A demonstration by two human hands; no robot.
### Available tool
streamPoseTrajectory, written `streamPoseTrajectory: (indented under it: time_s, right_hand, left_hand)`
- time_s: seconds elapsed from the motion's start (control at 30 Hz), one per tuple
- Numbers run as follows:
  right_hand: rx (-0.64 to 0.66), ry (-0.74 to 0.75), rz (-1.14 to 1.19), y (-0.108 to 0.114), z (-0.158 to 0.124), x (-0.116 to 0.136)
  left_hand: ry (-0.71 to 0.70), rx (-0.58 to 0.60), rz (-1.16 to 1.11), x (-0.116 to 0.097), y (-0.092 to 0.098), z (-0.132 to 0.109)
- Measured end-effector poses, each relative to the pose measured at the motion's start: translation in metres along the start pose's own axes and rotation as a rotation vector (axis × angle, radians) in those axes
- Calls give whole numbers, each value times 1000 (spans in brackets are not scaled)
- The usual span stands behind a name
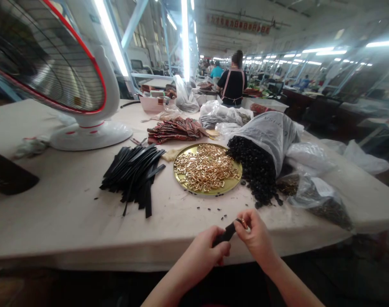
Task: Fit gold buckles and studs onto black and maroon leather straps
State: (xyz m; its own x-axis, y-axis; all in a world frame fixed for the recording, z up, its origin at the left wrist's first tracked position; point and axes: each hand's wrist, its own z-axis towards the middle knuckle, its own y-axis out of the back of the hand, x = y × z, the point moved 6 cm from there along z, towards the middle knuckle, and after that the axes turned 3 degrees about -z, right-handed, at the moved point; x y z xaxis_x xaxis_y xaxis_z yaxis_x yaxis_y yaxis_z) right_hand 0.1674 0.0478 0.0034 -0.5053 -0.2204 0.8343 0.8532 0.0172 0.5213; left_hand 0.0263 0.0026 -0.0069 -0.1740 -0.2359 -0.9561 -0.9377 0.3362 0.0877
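At the table's front edge my left hand [210, 247] is closed on a black strap [228, 233], which points up to the right. The fingers of my right hand [254, 234] pinch a small gold buckle [242, 222] at the strap's far end; whether the strap passes through it is hidden. Beyond my hands, many gold buckles [207, 168] lie heaped on a round gold tray [184, 184]. A pile of black straps [133, 172] lies to the left of the tray. Small black pieces [255, 166] spill from a white plastic bag [271, 128] on the right.
A white fan [90, 132] with a red-rimmed guard stands at the left. Reddish-brown strips [177, 130] lie behind the tray. A clear bag of small dark parts [325, 200] sits at the right edge. Farther back, a person [233, 83] stands facing away.
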Motion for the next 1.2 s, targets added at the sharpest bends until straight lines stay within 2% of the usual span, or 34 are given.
streamPoseTrajectory:
  time_s: [0.07, 0.17, 0.23, 0.3, 0.37, 0.47, 0.57, 0.63, 0.77, 0.9, 0.97, 1.07, 1.2]
  right_hand:
    - [34, -11, 5, -1, 0, 3]
    - [226, -31, 60, -9, -1, 8]
    - [355, -91, 93, -15, -2, 8]
    - [430, -163, 134, -18, -3, 4]
    - [444, -194, 148, -19, -3, 1]
    - [366, -168, 65, -19, -2, 0]
    - [249, -81, -71, -17, -3, 7]
    - [220, -8, -135, -16, -3, 13]
    - [355, 30, -125, -15, -2, 17]
    - [545, 20, -53, -16, 2, 18]
    - [540, 26, -61, -16, 7, 16]
    - [488, 26, -69, -17, 14, 11]
    - [611, -98, 75, -28, 11, -1]
  left_hand:
    - [11, -16, -47, 2, 1, 0]
    - [-26, -47, 5, 0, 3, 1]
    - [-39, -45, 46, -1, 3, 1]
    - [-41, -47, 69, -2, 5, 0]
    - [-35, -32, 55, -2, 7, -2]
    - [13, 27, -69, 1, 7, 0]
    - [86, 27, -255, 9, 4, 7]
    - [126, -4, -332, 15, 2, 11]
    - [116, 0, -312, 17, 0, 13]
    - [19, 41, -4, 8, 3, 13]
    - [-6, 23, 97, 4, 6, 14]
    - [36, -18, 79, 8, 11, 17]
    - [92, 10, 4, 16, 10, 22]
